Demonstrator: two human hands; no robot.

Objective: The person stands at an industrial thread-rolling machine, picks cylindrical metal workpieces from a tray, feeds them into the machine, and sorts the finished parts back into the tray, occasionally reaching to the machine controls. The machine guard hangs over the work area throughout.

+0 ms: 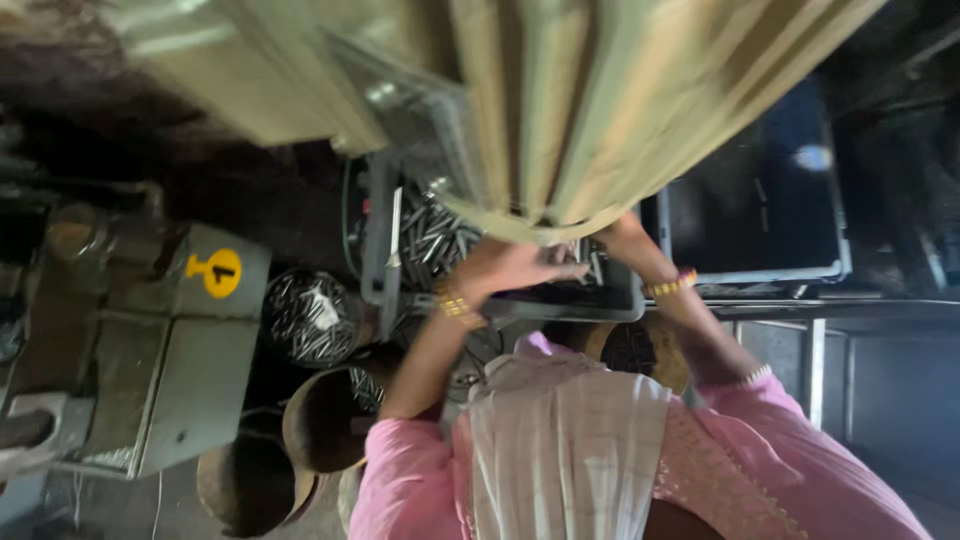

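The grey tray (pixel 615 298) sits at the middle of the scene, just in front of the person, its far part hidden under a hanging beige cloth (pixel 560 100). At the far left stands a grey-green machine housing (pixel 190 370) with a round yellow sticker. Next to it is a container of shiny metal pins (pixel 310 318), and below that a round brown pot (pixel 325 420). More metal pins (pixel 430 240) lie heaped at the tray's left edge. The left hand (pixel 515 265), bangles on its wrist, reaches into the tray with fingers stretched flat and loose, gripping nothing I can see. The right hand (pixel 622 235) reaches to the tray's far edge; its fingers vanish under the cloth, so I cannot tell their state. Right of it stands a dark crate (pixel 760 215).
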